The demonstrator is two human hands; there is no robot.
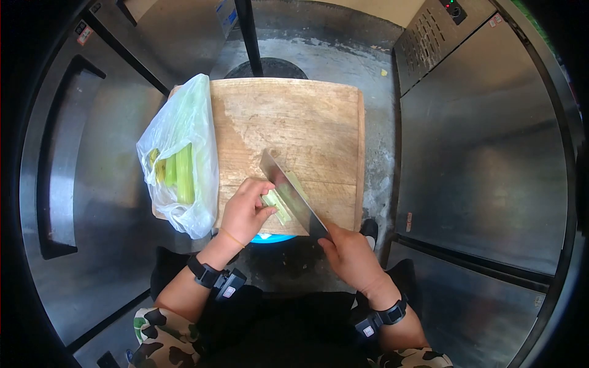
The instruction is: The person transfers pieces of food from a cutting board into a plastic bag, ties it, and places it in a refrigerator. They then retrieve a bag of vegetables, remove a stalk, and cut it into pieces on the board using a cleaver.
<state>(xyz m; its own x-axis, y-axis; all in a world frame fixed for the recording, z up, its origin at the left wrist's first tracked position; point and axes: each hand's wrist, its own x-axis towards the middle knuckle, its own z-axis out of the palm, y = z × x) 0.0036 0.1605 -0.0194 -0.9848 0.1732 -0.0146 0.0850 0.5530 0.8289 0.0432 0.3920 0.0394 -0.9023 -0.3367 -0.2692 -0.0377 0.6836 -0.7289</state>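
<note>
My right hand [353,257] grips the handle of a broad cleaver [293,196], its blade slanting up and left over the wooden cutting board [288,116]. Pale green celery pieces [277,207] lie on the board left of the blade, and more green shows just behind its upper edge. The fingers of my left hand [245,208] are bent around the left end of these pieces, close to the blade. On the board's left side rests a translucent plastic bag [193,116], with thick green stalks [184,175] showing in its opening.
Stainless steel cabinets stand at the left [110,165] and right [478,153]. The rim of a blue container [273,238] shows under the board's near edge. Behind the board are a black pole [248,37] and a dark round base [279,69] on the wet floor.
</note>
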